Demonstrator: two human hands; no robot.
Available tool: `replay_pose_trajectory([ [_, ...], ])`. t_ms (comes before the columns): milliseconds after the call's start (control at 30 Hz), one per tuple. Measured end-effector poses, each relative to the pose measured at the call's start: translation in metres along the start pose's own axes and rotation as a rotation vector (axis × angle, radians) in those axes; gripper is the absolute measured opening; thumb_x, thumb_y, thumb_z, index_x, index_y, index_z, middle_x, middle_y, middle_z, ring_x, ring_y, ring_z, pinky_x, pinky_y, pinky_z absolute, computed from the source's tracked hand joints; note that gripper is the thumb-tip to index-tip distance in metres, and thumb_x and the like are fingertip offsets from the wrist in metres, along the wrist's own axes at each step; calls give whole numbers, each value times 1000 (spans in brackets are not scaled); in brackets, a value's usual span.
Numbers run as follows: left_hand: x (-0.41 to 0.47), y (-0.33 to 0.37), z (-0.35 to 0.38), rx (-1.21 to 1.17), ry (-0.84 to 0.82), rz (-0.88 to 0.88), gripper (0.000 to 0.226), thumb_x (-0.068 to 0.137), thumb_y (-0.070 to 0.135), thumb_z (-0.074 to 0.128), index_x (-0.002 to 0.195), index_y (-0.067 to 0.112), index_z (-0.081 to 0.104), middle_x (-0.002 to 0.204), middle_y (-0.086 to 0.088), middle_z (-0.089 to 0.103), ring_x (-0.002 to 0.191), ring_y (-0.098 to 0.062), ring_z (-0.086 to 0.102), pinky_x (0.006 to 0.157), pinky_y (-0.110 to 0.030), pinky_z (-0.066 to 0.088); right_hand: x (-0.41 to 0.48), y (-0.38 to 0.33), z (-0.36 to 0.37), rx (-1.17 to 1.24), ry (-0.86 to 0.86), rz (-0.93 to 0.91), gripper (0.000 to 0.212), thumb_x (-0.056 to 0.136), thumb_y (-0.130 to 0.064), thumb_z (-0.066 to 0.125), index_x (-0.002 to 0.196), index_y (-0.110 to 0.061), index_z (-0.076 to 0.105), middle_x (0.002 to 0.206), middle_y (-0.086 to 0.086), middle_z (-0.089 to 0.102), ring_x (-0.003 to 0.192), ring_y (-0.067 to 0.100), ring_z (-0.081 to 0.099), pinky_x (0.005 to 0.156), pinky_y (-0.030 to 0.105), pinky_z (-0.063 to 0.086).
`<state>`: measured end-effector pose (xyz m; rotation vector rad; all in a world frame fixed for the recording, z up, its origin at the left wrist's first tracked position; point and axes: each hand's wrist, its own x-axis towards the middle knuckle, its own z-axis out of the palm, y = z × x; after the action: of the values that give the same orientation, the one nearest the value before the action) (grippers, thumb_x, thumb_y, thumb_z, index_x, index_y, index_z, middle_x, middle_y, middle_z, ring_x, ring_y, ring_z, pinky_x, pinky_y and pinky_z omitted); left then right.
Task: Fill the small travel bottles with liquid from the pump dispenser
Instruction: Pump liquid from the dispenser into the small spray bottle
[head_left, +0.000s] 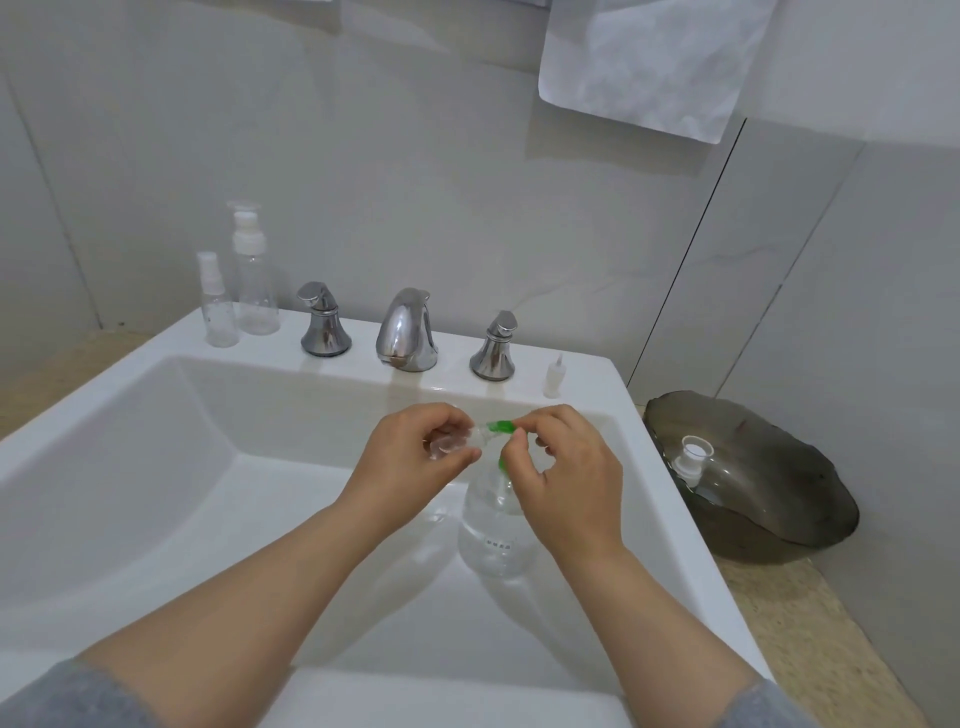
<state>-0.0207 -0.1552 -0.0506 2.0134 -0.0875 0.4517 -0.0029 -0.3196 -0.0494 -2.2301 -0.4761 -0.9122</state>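
Observation:
A clear pump dispenser (493, 530) with a green pump head (500, 427) stands inside the white sink (156, 415), part full of clear liquid. My right hand (563, 483) is on top of the pump head, fingers curled around it. My left hand (415, 452) grips a small clear travel bottle (451, 441), tipped sideways with its mouth at the green spout. On the sink's back ledge at the left stand a small spray bottle (217, 306) and a taller pump bottle (254, 280), both clear and looking empty.
Two chrome tap handles (322, 325) (496, 348) flank the chrome spout (408, 332). A small white nozzle cap (555, 375) stands on the ledge at the right. A dark glass dish (769, 493) holding a white cap (693, 454) sits on the counter. A white towel (649, 62) hangs above.

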Motion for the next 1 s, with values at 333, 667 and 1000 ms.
replay_pose_trajectory([
  [333,1,-1,0,-4,1,2,19,74,16,78,89,22,69,87,10,70,82,-2,65,75,-19,51,0,-1,3,4,-8,22,12,80,-28,57,81,-23,68,83,-13,61,73,6,55,57,28,47],
  [667,-2,-3,1,38,-51,2,17,74,19,77,89,21,70,84,8,69,82,-5,64,79,-27,53,-1,-2,7,-26,-53,112,15,78,-33,55,66,-23,56,73,-9,52,62,10,51,52,29,43],
  [1000,-2,-3,1,50,-53,-13,16,75,20,78,88,22,69,83,8,69,80,-5,64,75,-21,52,-3,-5,7,-31,-62,109,15,79,-29,58,67,-21,56,73,-8,50,59,10,51,51,29,43],
])
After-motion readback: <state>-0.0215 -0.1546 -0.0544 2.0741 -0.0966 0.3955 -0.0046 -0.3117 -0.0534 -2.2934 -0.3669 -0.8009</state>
